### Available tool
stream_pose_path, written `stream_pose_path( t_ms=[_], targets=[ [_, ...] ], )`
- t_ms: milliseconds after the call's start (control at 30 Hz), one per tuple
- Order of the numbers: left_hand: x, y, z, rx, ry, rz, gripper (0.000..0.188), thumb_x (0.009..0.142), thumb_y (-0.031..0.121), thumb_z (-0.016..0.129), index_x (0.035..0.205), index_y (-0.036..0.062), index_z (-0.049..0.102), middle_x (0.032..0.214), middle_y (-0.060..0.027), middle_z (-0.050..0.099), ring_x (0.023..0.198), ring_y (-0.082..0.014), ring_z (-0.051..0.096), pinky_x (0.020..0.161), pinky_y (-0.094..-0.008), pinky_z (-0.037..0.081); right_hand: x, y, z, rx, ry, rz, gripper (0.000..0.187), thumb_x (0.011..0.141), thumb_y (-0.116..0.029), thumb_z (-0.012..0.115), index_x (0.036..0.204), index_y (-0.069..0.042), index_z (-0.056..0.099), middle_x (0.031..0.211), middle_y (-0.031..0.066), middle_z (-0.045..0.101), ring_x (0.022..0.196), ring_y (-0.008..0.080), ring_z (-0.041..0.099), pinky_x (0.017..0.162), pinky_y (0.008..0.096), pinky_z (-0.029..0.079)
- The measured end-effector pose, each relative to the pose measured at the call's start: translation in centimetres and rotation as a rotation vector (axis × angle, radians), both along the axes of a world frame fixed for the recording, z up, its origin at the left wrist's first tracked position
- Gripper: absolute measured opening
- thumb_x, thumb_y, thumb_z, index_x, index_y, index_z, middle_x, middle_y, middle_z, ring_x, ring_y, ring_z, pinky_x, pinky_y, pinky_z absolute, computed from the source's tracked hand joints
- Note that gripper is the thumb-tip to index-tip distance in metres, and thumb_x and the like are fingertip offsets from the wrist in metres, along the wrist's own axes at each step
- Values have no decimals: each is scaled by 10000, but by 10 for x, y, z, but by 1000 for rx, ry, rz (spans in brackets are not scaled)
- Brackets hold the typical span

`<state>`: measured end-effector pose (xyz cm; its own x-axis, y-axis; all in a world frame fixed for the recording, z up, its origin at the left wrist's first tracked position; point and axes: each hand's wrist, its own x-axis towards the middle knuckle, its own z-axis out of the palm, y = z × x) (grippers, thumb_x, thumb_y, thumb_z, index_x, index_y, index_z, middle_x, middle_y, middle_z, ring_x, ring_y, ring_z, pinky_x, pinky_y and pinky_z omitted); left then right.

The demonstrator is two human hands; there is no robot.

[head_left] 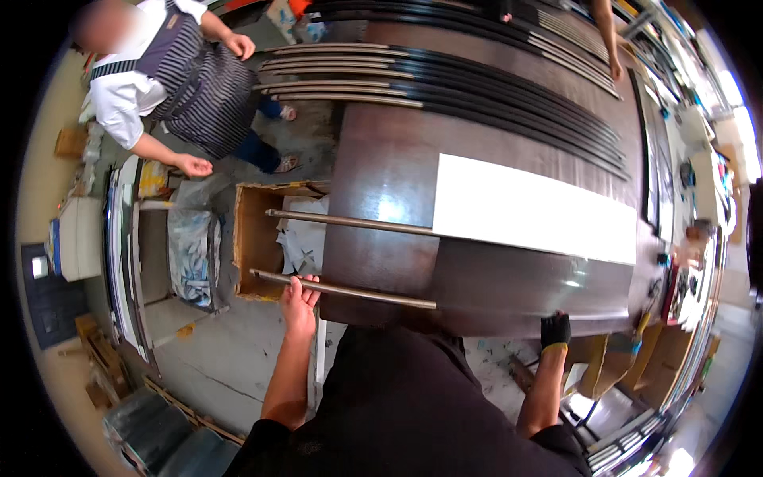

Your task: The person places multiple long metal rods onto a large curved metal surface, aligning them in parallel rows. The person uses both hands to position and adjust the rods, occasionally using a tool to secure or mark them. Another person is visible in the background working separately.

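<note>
My bare left hand (300,300) is closed around a metal tube (358,295), near its left end, at the table's near left corner. The tube's right end meets the left edge of a dark flat panel (524,274). Farther back, a second metal tube (350,220) lies roughly parallel, jutting past the table's left edge. A white rectangular sheet (532,208) borders the dark panel on its far side. At the panel's near edge, my right hand (555,328), in a black glove with a yellow cuff, is curled; its fingertips are hard to make out.
Several part-black metal tubes (477,83) lie across the brown table (377,147). An open cardboard box (249,238) with white scraps stands by its left edge. A co-worker in a striped apron (211,99) stands far left; another person's arm (608,36) reaches in far right.
</note>
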<state>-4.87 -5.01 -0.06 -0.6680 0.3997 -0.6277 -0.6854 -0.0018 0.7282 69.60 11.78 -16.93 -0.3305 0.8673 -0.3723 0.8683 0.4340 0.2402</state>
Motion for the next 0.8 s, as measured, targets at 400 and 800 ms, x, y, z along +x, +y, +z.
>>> stream_pose_path(
  t_ms=[400, 800],
  targets=[
    [-181, 199, 34, 116, -7, 58, 291, 1027, 345, 543, 1131, 75, 567, 1053, -49, 679, 1003, -185, 685, 835, -301, 565, -266, 189, 297, 188, 1805, -1036, 333, 1007, -351, 596, 900, -36, 603, 786, -2, 502, 757, 151, 505, 709, 314, 505],
    [-347, 265, -22, 46, -12, 167, 294, 1049, 282, 486, 1132, 20, 589, 1092, -103, 670, 1046, -194, 658, 962, -349, 567, -450, 325, 337, 125, 1644, -761, 382, 933, -353, 697, 1040, 13, 666, 892, 121, 686, 777, 198, 667, 672, 287, 564]
  ],
)
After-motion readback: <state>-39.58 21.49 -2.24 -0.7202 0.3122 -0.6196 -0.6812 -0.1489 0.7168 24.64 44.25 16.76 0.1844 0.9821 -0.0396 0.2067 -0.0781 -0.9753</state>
